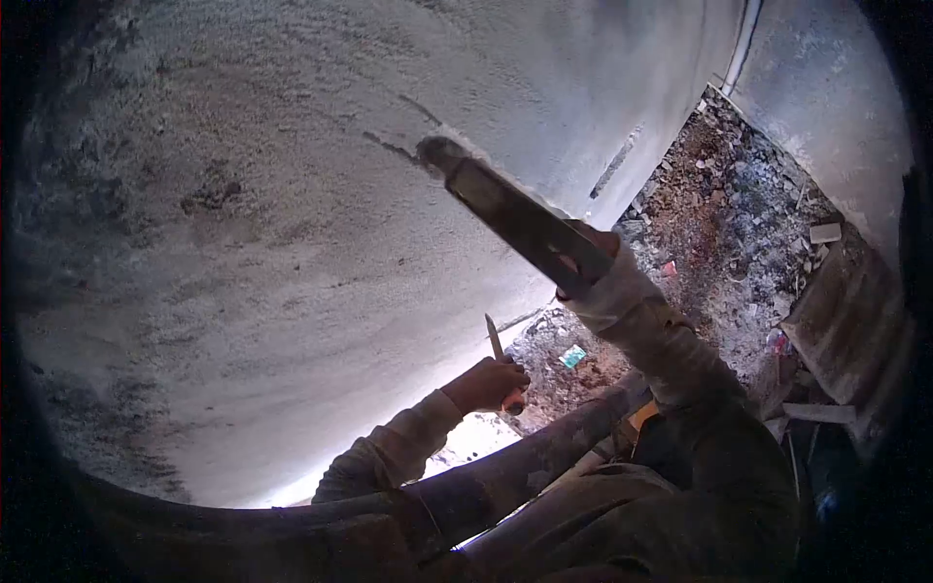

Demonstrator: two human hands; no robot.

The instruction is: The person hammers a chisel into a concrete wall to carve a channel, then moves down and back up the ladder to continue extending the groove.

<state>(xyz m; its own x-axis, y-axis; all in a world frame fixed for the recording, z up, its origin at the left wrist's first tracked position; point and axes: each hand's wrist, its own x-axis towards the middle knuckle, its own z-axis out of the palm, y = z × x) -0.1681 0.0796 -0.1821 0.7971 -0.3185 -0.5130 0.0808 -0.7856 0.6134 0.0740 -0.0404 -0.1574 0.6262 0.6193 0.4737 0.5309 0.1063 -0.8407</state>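
My right hand (593,253) is closed on the near end of a long, flat grey tool (520,219) with a cut-out by the grip. Its far end reaches up and left to the rough plaster wall (321,223), beside a dark rounded patch (442,154) and two short grooves. I cannot make out the tool's exact kind. Lower down, my left hand (483,386) is closed around a tool with an orange handle (513,398). This tool's narrow, pointed blade (495,336) sticks upward, close to the wall but apparently apart from it.
A dark, thick beam or pipe (525,466) crosses in front of my body. Rubble-strewn ground (700,233) lies below to the right, with a green wrapper (572,357) and a pale block (825,233). A slot (616,163) marks the wall, and a pipe (743,44) runs up the corner.
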